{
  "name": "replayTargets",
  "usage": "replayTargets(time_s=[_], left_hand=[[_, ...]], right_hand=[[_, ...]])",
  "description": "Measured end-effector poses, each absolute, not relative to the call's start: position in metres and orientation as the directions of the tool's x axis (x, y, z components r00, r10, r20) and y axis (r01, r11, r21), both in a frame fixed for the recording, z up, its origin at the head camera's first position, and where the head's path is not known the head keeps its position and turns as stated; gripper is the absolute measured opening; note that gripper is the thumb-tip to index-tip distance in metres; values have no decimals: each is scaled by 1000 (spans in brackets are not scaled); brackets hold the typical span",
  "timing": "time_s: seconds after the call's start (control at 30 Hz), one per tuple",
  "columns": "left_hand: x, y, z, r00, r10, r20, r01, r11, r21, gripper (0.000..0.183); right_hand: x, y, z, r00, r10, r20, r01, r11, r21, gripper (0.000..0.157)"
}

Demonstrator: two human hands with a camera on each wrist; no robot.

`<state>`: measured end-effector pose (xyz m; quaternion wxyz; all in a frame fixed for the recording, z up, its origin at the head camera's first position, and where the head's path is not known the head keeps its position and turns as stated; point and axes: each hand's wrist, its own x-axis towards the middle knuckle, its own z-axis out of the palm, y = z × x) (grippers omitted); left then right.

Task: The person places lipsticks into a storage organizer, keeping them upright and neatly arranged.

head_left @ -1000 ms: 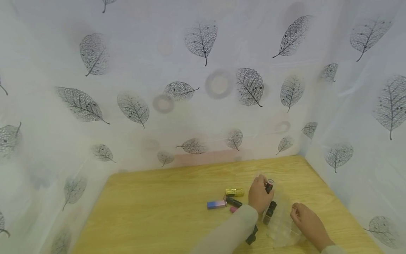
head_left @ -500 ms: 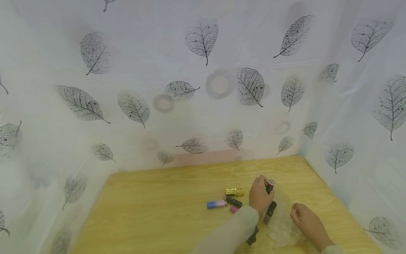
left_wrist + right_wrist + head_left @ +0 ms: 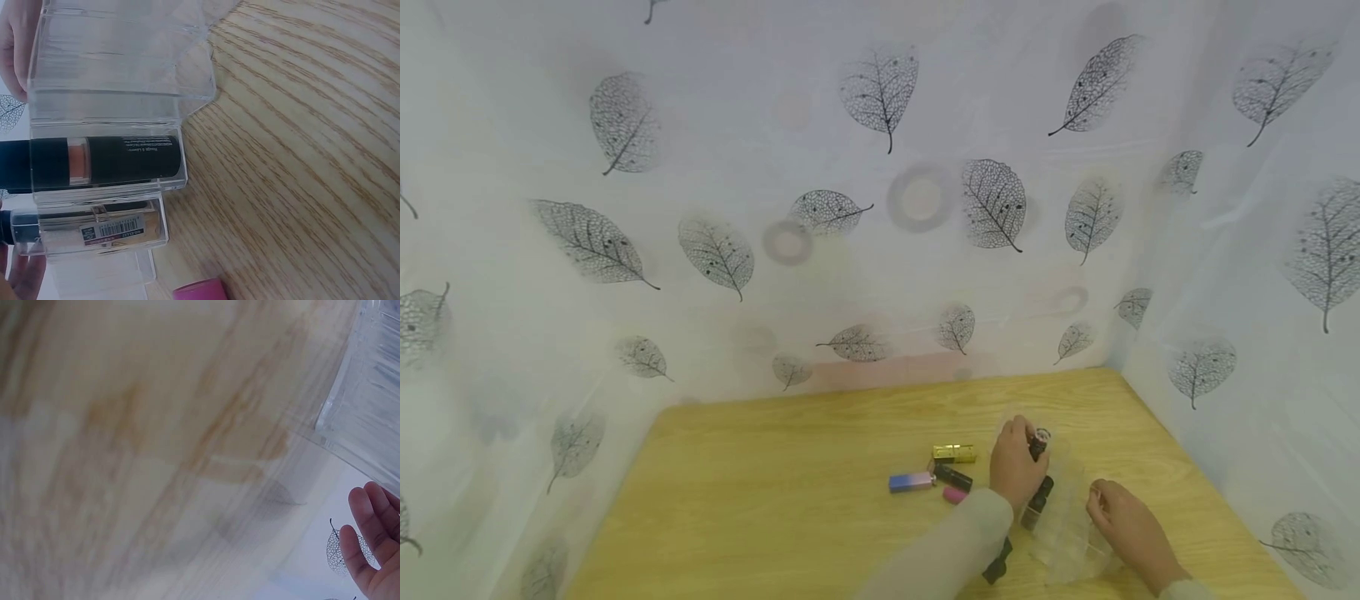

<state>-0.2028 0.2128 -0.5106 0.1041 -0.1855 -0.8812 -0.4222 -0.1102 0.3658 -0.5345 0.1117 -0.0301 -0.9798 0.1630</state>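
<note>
A clear plastic organizer (image 3: 1067, 542) with several compartments rests at the right of the table. My left hand (image 3: 1017, 468) grips a lipstick tube (image 3: 1039, 443) at its far end. In the left wrist view this tube lies in a compartment, a barcode label (image 3: 112, 230) showing through the wall, with my fingertips at its dark end. The neighbouring compartment holds a black lipstick (image 3: 125, 164) with a coral band. My right hand (image 3: 1129, 521) is at the organizer's right side; in the right wrist view its fingers (image 3: 369, 519) are loosely bent beside the organizer's edge and hold nothing.
Left of my left hand lie a gold lipstick (image 3: 954, 454), a blue-pink tube (image 3: 912, 482), a black tube (image 3: 953, 477) and a pink one (image 3: 955, 495). A black item (image 3: 997, 562) sits by my left sleeve. A leaf-patterned sheet (image 3: 880, 275) encloses the wooden table (image 3: 760, 492).
My left hand and the lipstick tube it grips have shifted very slightly toward me and to the right. The right hand stays almost in place.
</note>
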Motion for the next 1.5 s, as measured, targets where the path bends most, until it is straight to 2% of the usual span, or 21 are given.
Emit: replayTargets(time_s=[0.5, 0.87, 1.5], left_hand=[[-202, 210, -518, -899, 250, 359, 435, 592, 678, 35], [-204, 209, -524, -915, 274, 298, 404, 590, 699, 31], [-203, 208, -520, -897, 303, 322, 441, 659, 609, 23]], right_hand=[[-110, 365, -536, -967, 107, 229, 23, 940, -339, 14], [-111, 368, -537, -969, 95, 226, 16, 944, -328, 14], [-111, 368, -538, -971, 94, 221, 13, 939, -343, 14]])
